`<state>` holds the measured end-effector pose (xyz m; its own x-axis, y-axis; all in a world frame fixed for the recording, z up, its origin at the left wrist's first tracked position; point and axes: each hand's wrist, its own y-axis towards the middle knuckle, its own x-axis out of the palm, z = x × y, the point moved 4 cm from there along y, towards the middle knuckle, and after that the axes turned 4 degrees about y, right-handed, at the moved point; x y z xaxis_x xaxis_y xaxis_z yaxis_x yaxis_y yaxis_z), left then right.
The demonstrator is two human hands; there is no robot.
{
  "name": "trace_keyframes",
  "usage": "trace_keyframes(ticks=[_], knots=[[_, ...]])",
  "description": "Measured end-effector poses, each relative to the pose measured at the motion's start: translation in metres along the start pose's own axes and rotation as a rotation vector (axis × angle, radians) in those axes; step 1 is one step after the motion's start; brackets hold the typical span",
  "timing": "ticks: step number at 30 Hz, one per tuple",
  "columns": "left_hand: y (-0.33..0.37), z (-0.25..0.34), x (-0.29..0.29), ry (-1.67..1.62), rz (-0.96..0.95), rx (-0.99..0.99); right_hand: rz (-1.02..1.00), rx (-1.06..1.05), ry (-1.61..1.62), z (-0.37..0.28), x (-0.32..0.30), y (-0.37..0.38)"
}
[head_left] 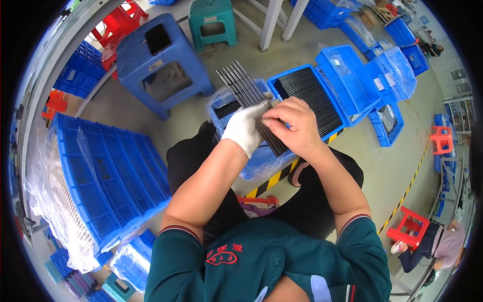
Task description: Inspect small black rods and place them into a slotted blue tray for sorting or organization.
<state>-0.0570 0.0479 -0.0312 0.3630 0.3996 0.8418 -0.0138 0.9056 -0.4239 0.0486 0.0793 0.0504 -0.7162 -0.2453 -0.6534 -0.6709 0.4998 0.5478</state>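
Note:
A bundle of thin, dark grey metal rods [236, 80] lies slantwise above my lap, gripped by my left hand [246, 125] in a white glove. Bare, my right hand [294, 123] is closed in a pinch against the near side of the bundle. Whatever sits between that thumb and forefinger is too small to make out. Just beyond my hands, a blue crate [343, 121] holds rows of similar dark rods. Partly hidden under the bundle, a plastic-lined blue crate [215, 108] has more dark rods inside.
A blue stool [151, 60] with a black phone [158, 39] stands at far left, beside a green stool [213, 25]. Stacked blue crates [108, 176] wrapped in plastic rise at my left. More blue bins [347, 80] are at far right. A seated person [443, 241] is at the right edge.

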Motion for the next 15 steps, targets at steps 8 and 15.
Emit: trace_keyframes(ticks=[8, 15], knots=[[0.007, -0.013, -0.003, 0.063, -0.035, -0.118, 0.081, -0.038, 0.033, -0.006, -0.014, -0.006], [0.027, -0.04, -0.026, 0.173, -0.077, -0.286, 0.178, -0.018, 0.107, -0.023, -0.055, -0.022]])
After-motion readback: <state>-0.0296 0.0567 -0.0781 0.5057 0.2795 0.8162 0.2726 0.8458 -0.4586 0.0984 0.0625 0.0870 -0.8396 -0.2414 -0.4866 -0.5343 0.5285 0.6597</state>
